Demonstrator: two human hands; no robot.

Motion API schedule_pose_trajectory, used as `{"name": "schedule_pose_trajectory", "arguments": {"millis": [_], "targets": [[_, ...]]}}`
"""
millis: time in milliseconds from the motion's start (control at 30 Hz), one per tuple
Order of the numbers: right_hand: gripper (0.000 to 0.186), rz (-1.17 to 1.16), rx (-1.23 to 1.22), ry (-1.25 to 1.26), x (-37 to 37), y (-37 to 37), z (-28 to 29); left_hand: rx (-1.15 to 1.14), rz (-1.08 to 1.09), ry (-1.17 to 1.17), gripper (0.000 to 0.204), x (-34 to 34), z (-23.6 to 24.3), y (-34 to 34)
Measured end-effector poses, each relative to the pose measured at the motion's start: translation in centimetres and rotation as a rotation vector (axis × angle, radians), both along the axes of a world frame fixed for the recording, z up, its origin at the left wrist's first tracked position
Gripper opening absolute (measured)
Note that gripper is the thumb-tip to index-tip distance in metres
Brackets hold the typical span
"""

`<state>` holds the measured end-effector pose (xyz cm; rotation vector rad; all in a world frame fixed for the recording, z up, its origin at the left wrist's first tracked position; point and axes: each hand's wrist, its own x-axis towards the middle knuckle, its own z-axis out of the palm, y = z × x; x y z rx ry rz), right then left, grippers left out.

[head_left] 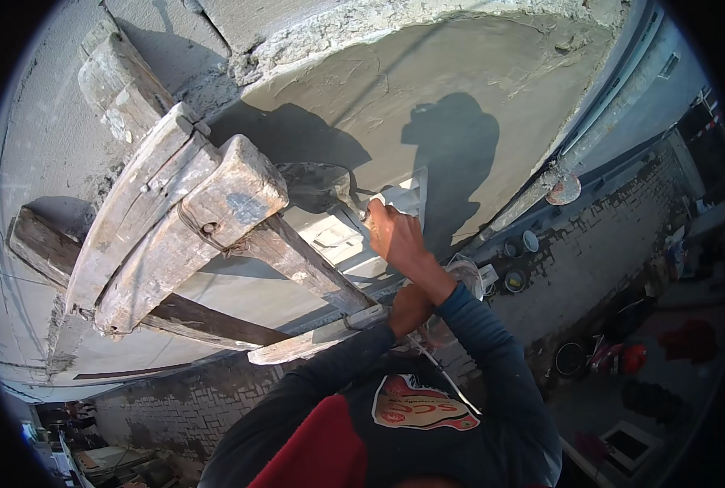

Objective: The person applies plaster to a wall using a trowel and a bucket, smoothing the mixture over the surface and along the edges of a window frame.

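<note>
My right hand (395, 236) is closed on the handle of a trowel (312, 185), whose grimy blade reaches left beside the grey plastered wall (517, 106), above a white window grille (338, 236). My left hand (411, 307) is crossed under my right forearm, low beside the scaffold bar, its fingers hidden. A bucket (478, 276) shows partly behind my right arm.
A rough wooden scaffold frame (159, 260) fills the left, close to the wall. A pipe (521, 207) runs up the right. Far below lie paving (590, 252), several buckets (530, 241), a bicycle (572, 360) and assorted clutter.
</note>
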<state>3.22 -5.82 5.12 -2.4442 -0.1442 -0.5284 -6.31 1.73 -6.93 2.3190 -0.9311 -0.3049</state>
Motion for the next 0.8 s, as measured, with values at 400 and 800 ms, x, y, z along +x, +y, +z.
{"name": "schedule_pose_trajectory", "arguments": {"millis": [400,800], "targets": [[0.023,-0.129,0.872,-0.011,0.6,-5.2,5.2,0.274,0.096,0.055,0.03,0.2,2.1,-1.2],[0.04,0.195,0.495,-0.064,-3.3,-3.3,5.9,0.203,0.014,-0.026,0.023,0.1,0.7,-0.2]]}}
